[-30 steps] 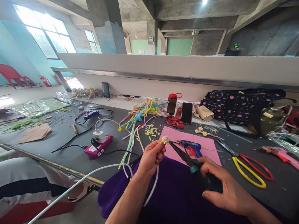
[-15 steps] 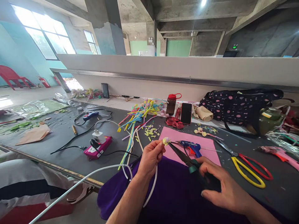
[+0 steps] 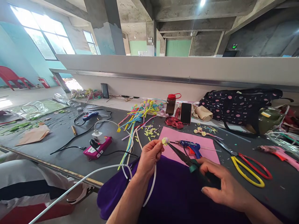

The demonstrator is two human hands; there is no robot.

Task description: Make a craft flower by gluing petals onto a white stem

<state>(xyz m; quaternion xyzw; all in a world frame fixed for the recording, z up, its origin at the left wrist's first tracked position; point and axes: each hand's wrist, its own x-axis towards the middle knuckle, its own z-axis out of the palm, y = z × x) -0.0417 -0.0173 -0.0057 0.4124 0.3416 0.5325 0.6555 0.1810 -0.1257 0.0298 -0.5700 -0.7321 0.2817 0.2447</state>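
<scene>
My left hand pinches a white pipe cleaner whose upper end is curled into a small yellow and lilac bud. My right hand is closed round the dark green handles of long-nose pliers; their black tips touch the bud from the right. Both hands hover over a purple cloth at the near edge of the dark table.
Behind the hands a blue glue gun lies on a pink sheet. Red and yellow scissors lie right. Several coloured pipe cleaners, a pink power strip, a brown bottle, a phone and a spotted bag stand further back.
The hands have hardly moved; the bud and the pliers' tips stay together, shifted very slightly left with the view.
</scene>
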